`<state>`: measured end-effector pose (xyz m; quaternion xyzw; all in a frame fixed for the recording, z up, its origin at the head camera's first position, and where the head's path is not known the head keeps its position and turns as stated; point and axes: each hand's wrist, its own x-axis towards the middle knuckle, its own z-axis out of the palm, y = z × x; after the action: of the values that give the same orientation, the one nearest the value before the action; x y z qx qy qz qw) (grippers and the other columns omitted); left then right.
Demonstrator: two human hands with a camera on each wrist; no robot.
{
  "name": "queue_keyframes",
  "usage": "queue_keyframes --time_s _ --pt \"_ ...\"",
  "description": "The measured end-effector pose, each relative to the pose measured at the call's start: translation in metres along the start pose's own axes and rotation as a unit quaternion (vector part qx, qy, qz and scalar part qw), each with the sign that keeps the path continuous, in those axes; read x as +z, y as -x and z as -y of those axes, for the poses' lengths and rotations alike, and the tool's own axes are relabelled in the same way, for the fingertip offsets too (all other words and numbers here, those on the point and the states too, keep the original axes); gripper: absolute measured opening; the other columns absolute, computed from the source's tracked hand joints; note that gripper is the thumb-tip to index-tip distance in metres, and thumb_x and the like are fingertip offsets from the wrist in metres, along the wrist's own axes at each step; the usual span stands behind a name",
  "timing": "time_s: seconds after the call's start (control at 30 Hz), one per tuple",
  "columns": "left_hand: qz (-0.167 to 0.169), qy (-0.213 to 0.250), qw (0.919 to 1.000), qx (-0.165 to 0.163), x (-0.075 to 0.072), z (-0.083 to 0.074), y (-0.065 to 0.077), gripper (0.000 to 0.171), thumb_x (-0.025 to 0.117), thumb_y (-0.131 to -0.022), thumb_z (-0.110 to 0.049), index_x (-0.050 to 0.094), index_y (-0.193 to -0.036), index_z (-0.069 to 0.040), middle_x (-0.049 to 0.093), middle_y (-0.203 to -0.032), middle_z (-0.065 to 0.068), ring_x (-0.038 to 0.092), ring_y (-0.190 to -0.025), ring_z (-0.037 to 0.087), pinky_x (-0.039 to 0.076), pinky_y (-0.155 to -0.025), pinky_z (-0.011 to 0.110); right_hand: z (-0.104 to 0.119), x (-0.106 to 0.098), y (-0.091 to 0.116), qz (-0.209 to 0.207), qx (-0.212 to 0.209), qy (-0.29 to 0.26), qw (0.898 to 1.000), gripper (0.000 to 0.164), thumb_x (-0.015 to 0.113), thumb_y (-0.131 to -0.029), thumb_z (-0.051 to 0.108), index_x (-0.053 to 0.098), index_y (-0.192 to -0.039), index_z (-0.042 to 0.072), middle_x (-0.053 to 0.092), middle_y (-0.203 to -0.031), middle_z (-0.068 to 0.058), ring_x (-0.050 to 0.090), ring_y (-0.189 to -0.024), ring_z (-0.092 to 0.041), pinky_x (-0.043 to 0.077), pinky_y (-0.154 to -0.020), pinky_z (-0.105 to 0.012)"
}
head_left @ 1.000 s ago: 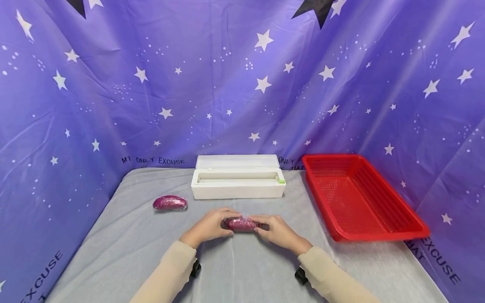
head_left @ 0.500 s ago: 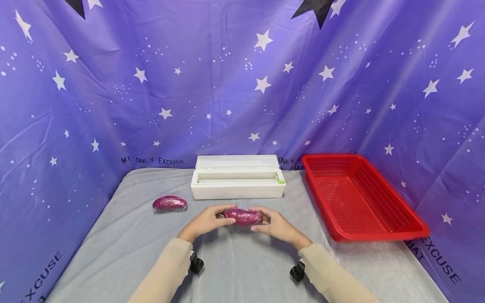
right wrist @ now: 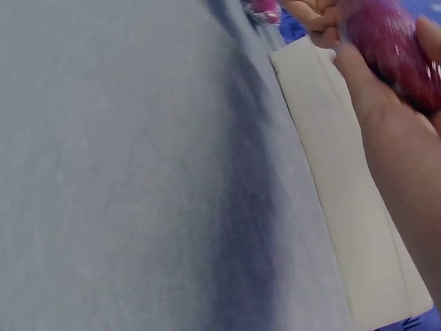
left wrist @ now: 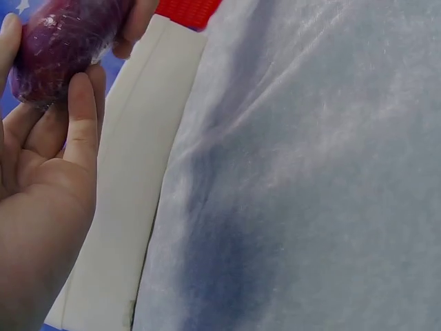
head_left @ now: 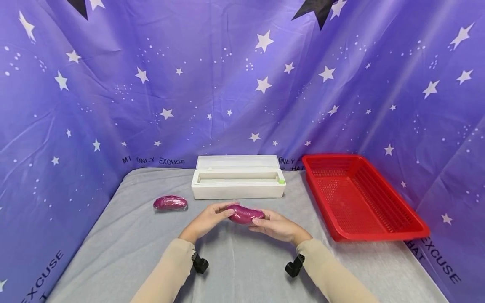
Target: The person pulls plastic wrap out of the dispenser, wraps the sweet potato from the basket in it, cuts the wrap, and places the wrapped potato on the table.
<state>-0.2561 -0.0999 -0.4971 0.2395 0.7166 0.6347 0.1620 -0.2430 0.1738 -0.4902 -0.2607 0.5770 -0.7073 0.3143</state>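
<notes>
Both hands hold a purple eggplant [head_left: 245, 214] wrapped in clear cling film, raised above the table in front of a white box. My left hand [head_left: 206, 219] grips its left end, thumb on the near side; the left wrist view shows the film crinkled over that end [left wrist: 62, 52]. At the other end, my right hand [head_left: 279, 226] has its thumb across the front and fingers behind and below. A second film-wrapped eggplant [head_left: 170, 203] lies on the table to the left, touched by neither hand.
The long white cling-film dispenser box [head_left: 238, 192] stands behind the hands with its lid raised and a green piece [head_left: 281, 182] at its right end. A red perforated basket [head_left: 379, 236] sits at the right. Grey cloth [head_left: 242, 269] covers the table; a purple star-patterned curtain [head_left: 212, 92] surrounds it.
Both hands have lifted the eggplant from near the tabletop and turned it, its right end now tilted lower. The second eggplant, box and basket have stayed put.
</notes>
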Motion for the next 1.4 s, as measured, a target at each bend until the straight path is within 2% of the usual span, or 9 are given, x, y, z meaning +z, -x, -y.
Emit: queue_keyframes --time_s 0.17,0.37,0.57,0.67,0.8,1.0,1.2,1.3,1.4 --pt "0.008 0.021 0.9997 0.003 0.005 0.001 0.0 0.045 0.055 -0.105 -0.025 0.052 -0.144 -0.003 0.063 -0.132 0.012 0.057 -0.125 0.024 0.036 -0.111 0.045 -0.005 -0.007 0.0 0.021 0.016 -0.039 0.999 0.043 0.046 -0.105 0.004 0.036 -0.143 -0.014 0.051 -0.139 -0.015 0.052 -0.128 -0.027 0.039 -0.111 -0.042" --pt "0.034 0.122 0.992 0.007 0.011 0.007 -0.005 0.05 0.045 -0.109 -0.021 0.039 -0.147 0.011 0.05 -0.141 0.026 0.055 -0.127 0.033 0.045 -0.105 0.042 -0.004 -0.007 0.0 0.042 0.012 -0.055 0.997 0.047 0.043 -0.107 0.008 0.031 -0.146 -0.015 0.049 -0.143 -0.02 0.047 -0.134 -0.033 0.036 -0.113 -0.042" --pt "0.006 0.14 0.9902 0.001 0.012 0.01 -0.003 0.052 0.049 -0.108 -0.023 0.039 -0.145 0.013 0.052 -0.137 0.031 0.059 -0.121 0.033 0.049 -0.1 0.04 -0.004 -0.005 -0.003 0.041 0.03 -0.032 0.998 0.048 0.04 -0.108 0.009 0.027 -0.148 -0.014 0.039 -0.147 -0.036 0.046 -0.134 -0.04 0.034 -0.112 -0.049" --pt "-0.004 0.136 0.9907 0.0 0.01 0.011 -0.001 0.054 0.051 -0.107 -0.023 0.039 -0.145 0.013 0.05 -0.138 0.03 0.058 -0.122 0.033 0.049 -0.1 0.041 -0.005 -0.004 -0.004 0.0 0.03 0.023 0.999 0.047 0.047 -0.107 0.011 0.032 -0.146 -0.012 0.048 -0.139 -0.034 0.054 -0.126 -0.04 0.038 -0.109 -0.05" --pt "-0.01 0.128 0.9917 -0.003 0.006 0.012 0.001 0.055 0.051 -0.107 -0.022 0.037 -0.146 0.014 0.048 -0.139 0.032 0.058 -0.123 0.034 0.049 -0.1 0.04 -0.004 0.0 -0.006 -0.066 0.022 0.099 0.993 0.045 0.06 -0.102 0.015 0.044 -0.137 -0.009 0.063 -0.121 -0.02 0.062 -0.113 -0.031 0.047 -0.102 -0.048" --pt "-0.03 0.125 0.9916 -0.009 -0.003 0.01 0.006 0.055 0.053 -0.106 -0.022 0.04 -0.145 0.014 0.05 -0.137 0.032 0.059 -0.121 0.033 0.049 -0.099 0.039 -0.001 0.01 -0.014 -0.111 0.019 0.132 0.985 0.045 0.065 -0.099 0.017 0.052 -0.134 -0.008 0.068 -0.112 -0.015 0.065 -0.105 -0.025 0.052 -0.096 -0.042" --pt "-0.063 0.107 0.992 -0.021 -0.018 0.011 0.016 0.054 0.053 -0.106 -0.025 0.043 -0.142 0.014 0.056 -0.131 0.029 0.062 -0.116 0.031 0.05 -0.098 0.039 -0.005 0.022 -0.031 -0.153 0.023 0.174 0.972 0.045 0.068 -0.097 0.024 0.06 -0.132 -0.003 0.068 -0.108 -0.011 0.063 -0.104 -0.035 0.053 -0.093 -0.045" --pt "-0.082 0.068 0.9937 -0.033 -0.028 0.011 0.023 0.055 0.052 -0.106 -0.03 0.045 -0.142 0.012 0.059 -0.129 0.028 0.063 -0.115 0.032 0.049 -0.099 0.041 -0.008 0.028 -0.041 -0.168 0.026 0.195 0.966 0.043 0.069 -0.095 0.028 0.064 -0.127 -0.001 0.068 -0.107 -0.01 0.063 -0.103 -0.037 0.052 -0.091 -0.046" --pt "-0.119 -0.011 0.9912 -0.057 -0.038 0.01 0.032 0.056 0.051 -0.105 -0.038 0.051 -0.141 0.006 0.064 -0.123 0.022 0.067 -0.105 0.031 0.051 -0.097 0.043 -0.009 0.035 -0.052 -0.178 0.024 0.201 0.963 0.042 0.07 -0.094 0.029 0.065 -0.124 -0.001 0.068 -0.105 -0.008 0.064 -0.1 -0.037 0.052 -0.089 -0.046"
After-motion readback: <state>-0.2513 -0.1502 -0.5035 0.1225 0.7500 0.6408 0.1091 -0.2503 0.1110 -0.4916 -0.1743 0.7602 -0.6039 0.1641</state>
